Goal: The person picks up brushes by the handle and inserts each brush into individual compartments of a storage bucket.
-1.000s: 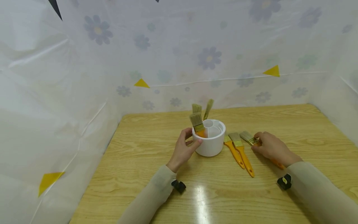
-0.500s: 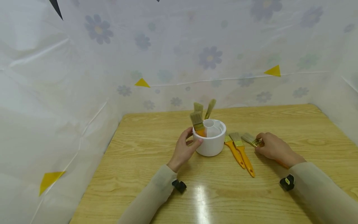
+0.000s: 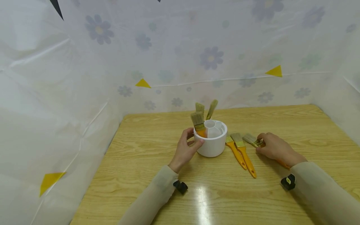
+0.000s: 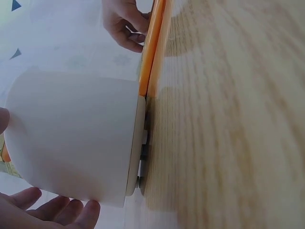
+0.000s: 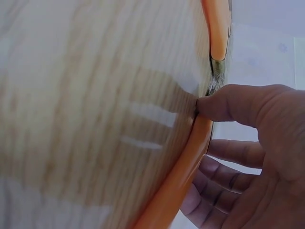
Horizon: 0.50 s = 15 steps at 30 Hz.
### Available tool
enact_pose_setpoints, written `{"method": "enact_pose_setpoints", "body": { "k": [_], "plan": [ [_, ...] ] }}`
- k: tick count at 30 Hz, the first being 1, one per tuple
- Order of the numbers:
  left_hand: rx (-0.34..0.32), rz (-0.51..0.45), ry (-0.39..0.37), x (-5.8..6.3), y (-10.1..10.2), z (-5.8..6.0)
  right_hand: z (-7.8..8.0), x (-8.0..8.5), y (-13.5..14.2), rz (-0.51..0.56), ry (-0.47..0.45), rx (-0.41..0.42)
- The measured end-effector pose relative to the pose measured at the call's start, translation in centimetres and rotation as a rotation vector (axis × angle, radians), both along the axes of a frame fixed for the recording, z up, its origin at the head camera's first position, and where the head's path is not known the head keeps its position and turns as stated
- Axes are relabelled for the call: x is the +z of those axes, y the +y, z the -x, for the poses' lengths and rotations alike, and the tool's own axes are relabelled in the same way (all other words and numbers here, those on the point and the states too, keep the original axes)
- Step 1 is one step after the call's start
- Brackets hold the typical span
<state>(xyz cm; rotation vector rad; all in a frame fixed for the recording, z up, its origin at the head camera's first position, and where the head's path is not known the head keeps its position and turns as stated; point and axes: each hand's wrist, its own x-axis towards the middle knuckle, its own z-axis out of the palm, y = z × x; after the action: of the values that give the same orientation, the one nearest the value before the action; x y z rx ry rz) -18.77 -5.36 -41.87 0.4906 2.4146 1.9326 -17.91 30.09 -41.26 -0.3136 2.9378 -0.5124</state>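
My left hand holds a white round holder by its left side, thumb at the near rim and fingers round the far side. Inside, the holder is divided into compartments. Three paintbrushes stand in it bristles up: one in front with an orange ferrule end showing, two behind. To the right, my right hand pinches another paintbrush near its ferrule, its bristles pointing left toward the holder. In the right wrist view, the orange handle runs below the thumb, close along the tabletop.
Two orange-handled paintbrushes, a left one and a right one, lie side by side on the wooden table between holder and right hand. Flower-patterned sheeting with yellow triangles encloses the table at the back and sides.
My right hand has shifted slightly to the right together with the paintbrush it pinches, and is now nearly still. The left hand and the holder keep their place.
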Motion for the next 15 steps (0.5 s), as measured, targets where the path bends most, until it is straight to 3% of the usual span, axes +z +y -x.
{"method": "enact_pose_setpoints", "body": {
  "k": [15],
  "plan": [
    [0.016, 0.01, -0.016, -0.01, 0.16, 0.04, -0.04, -0.1, 0.02, 0.021, 0.009, -0.011]
  ]
}}
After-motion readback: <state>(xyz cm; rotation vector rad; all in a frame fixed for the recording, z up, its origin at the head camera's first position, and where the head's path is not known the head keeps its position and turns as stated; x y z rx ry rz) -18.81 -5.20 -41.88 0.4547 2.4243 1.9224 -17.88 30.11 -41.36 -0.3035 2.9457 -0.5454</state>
